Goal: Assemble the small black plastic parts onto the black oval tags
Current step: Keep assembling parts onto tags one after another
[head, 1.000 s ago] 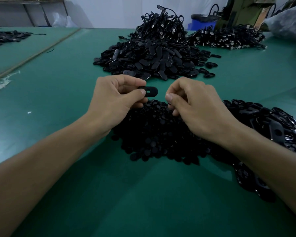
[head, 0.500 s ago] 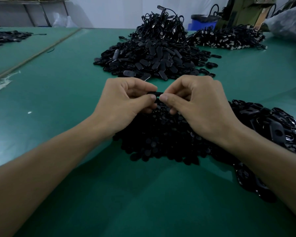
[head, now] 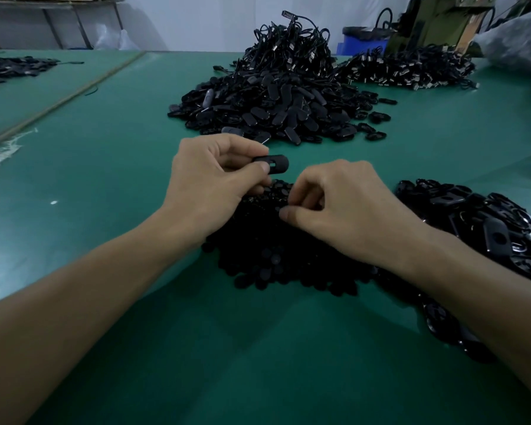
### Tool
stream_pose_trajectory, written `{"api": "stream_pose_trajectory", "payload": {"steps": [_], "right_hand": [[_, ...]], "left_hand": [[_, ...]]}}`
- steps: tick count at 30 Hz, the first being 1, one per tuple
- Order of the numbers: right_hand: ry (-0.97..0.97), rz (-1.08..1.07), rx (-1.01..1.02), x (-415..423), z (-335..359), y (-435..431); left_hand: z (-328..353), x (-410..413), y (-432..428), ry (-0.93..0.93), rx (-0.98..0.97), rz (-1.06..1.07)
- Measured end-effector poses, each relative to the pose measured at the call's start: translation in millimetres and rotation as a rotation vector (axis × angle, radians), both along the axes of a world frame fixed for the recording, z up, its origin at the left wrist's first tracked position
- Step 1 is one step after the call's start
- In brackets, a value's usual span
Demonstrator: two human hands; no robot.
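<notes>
The left hand [head: 209,182] covers the left end of the oval tag [head: 275,164]. Whether the right hand [head: 344,210] pinches a small part is hidden by its curled fingers. The heap of tags [head: 488,222] at right runs under the right forearm [head: 472,286] and off the picture's edge.

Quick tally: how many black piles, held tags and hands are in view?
Piles: 5 (near pile, right pile, middle pile, far-right pile, far-left pile)
Held tag: 1
Hands: 2 (left hand, right hand)
Total: 8
</notes>
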State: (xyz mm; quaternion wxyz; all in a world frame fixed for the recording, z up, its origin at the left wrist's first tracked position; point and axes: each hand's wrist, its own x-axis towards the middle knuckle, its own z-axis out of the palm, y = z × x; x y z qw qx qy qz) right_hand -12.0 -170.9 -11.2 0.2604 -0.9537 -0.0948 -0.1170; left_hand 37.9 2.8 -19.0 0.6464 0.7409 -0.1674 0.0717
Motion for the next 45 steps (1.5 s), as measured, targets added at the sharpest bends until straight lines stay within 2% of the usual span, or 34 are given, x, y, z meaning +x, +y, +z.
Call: {"api": "stream_pose_trajectory", "payload": {"steps": [3, 9, 14, 21, 28, 33, 45], "right_hand": [[0.065, 0.035, -0.052, 0, 0, 1], [0.077, 0.054, -0.010, 1, 1, 1], [0.086, 0.062, -0.074, 0, 1, 1], [-0.047, 0.103, -0.124, -3, 10, 5], [0.011, 0.105, -0.045, -1, 6, 2], [0.030, 0.128, -0.106, -1, 6, 2], [-0.097, 0.114, 0.153, -5, 10, 3]], "left_hand": [[0, 1, 1, 0.009, -0.026, 0.017], [-1, 2, 2, 0.006, -0.009, 0.013], [-2, 3, 3, -0.002, -0.004, 0.005], [-3, 5, 3, 0.000, 0.000, 0.006], [-4, 5, 4, 0.000, -0.005, 0.001], [-4, 6, 4, -0.001, 0.001, 0.001], [-4, 6, 4, 0.025, 0.042, -0.017]]}}
